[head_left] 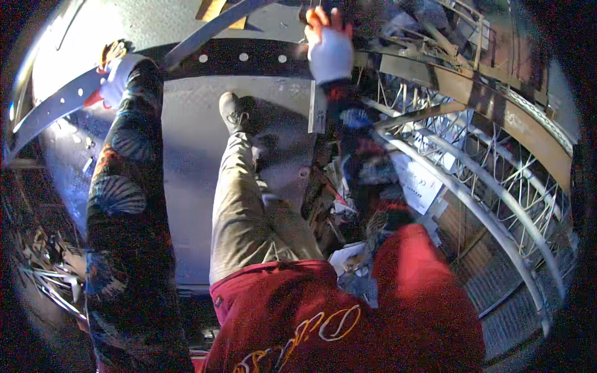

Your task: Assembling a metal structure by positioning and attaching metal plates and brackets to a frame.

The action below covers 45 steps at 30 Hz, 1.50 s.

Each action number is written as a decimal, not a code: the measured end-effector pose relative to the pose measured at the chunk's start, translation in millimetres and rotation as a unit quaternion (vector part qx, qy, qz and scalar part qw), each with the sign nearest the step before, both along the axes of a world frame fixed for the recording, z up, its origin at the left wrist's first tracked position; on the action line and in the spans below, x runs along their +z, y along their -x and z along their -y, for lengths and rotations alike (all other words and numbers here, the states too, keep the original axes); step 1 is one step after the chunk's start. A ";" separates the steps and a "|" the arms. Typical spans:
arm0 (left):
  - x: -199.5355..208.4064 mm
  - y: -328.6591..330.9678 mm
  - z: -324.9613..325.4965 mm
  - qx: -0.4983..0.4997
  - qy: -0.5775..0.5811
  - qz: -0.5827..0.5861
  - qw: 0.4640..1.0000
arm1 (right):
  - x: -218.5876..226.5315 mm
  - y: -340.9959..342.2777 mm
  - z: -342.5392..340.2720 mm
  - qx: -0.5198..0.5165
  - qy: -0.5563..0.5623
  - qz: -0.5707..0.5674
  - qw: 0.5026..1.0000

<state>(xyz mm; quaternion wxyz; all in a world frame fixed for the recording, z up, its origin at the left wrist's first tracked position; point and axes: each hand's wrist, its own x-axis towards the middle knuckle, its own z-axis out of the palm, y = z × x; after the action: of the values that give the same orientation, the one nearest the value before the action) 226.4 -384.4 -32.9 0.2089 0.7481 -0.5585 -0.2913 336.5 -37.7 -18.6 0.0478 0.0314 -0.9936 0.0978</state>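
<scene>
A long dark metal bar with round holes (pixel 263 58) runs across in front of me, bent by the lens. At the far left my left hand (pixel 118 78), in a pale glove, is closed around this bar, fingers at its far side and thumb at its near side. Slightly blurred, my right hand (pixel 329 50) reaches out at the top, over the bar's right-hand part. Its fingers are spread, and nothing shows in them. Whether the right palm touches the bar I cannot tell. A second, narrower metal strip (pixel 208 32) slants across behind the holed bar.
My shoe (pixel 231 112) stands on the grey floor sheet (pixel 186 168). At right lie white tubular lattice trusses (pixel 472 186) and a brown beam (pixel 528 118). Loose scrap (pixel 333 186) lies beside my leg. More metal pieces (pixel 59 286) are at lower left; a yellow piece (pixel 214 12) lies at the top.
</scene>
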 end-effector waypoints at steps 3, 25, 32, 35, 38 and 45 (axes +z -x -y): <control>10.8 3.6 14.3 0.001 0.012 0.022 1.000 | -9.1 -68.3 33.6 -0.004 -0.017 0.004 1.000; -1.6 1.7 -12.5 -0.079 0.017 0.111 0.991 | 14.2 -2.0 -5.8 -0.125 0.041 0.107 0.985; 5.0 4.0 -2.1 -0.085 0.018 0.123 0.989 | -4.4 -49.9 2.8 -0.061 0.052 -0.075 0.994; -3.2 4.7 -14.5 -0.089 0.017 0.117 0.989 | -9.0 6.5 -26.7 -0.088 0.111 -0.128 0.982; -1.1 3.0 3.0 -0.087 0.028 0.124 0.988 | 5.6 -17.7 13.5 -0.144 0.115 -0.010 0.983; 0.7 7.9 -4.3 -0.094 0.027 0.140 0.985 | 2.8 -20.1 -3.1 -0.131 0.053 -0.011 0.990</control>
<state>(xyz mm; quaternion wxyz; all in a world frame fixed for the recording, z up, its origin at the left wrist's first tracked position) 218.5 -380.1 -32.2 0.1202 0.7198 -0.6575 -0.1872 356.6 -34.7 -15.9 0.0725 -0.1002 -0.9820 0.1431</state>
